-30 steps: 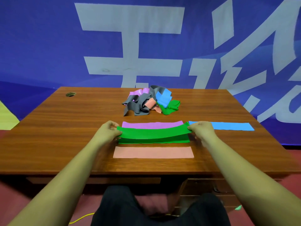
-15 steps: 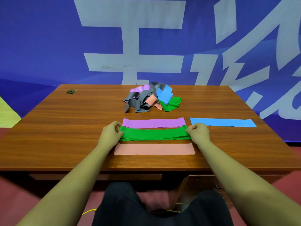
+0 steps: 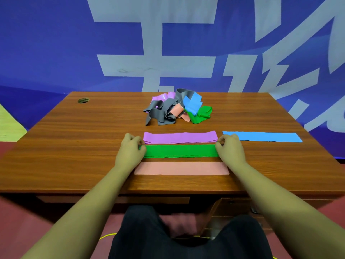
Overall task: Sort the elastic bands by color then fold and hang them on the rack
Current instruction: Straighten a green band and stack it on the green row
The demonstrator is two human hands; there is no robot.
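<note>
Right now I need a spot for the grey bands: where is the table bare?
The table is bare on its left, between the cable hole and the left hand, and at front right, nearer than the blue band. Crowded: the centre, where the purple band, green band and pink band lie in close rows, the pile behind them.

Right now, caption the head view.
Left hand and right hand pinch green band flat between purple band and pink band.

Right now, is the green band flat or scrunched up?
Flat. The green band lies straight between the purple band and pink band; the left hand and right hand pinch its ends.
</note>
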